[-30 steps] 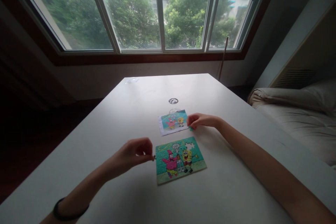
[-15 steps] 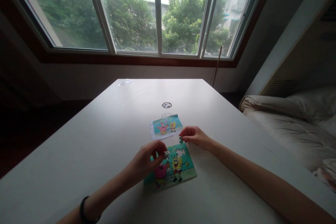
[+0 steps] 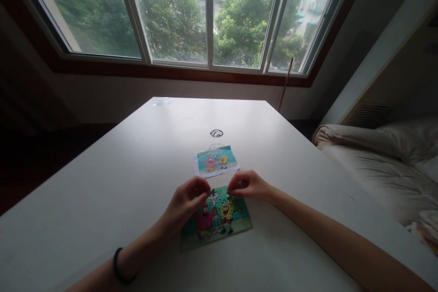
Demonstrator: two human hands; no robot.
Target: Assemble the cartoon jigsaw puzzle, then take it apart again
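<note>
A colourful cartoon jigsaw puzzle [image 3: 222,226] lies tilted slightly on the white table, with a yellow figure and a pink figure on it. My right hand [image 3: 251,185] is at its upper right edge, thumb and forefinger pinched on a small green puzzle piece [image 3: 230,193] held against the gap there. My left hand [image 3: 186,200] reaches over the upper left of the puzzle, thumb and forefinger closed together near the top edge. Whatever those left fingertips hold is too small to make out. Part of the puzzle's left side is hidden beneath that hand.
Just beyond the puzzle lies a printed picture sheet [image 3: 216,162] with the same scene. Behind it are a clear ring-like item [image 3: 216,147] and a round table inset [image 3: 216,133]. Clear plastic [image 3: 162,101] rests at the far left corner. A pale sofa [image 3: 369,159] stands right of the table [image 3: 102,182].
My right hand has brought the puzzle piece down and left onto the puzzle's upper right. My left hand has shifted a little up and left. The view has tilted slightly.
</note>
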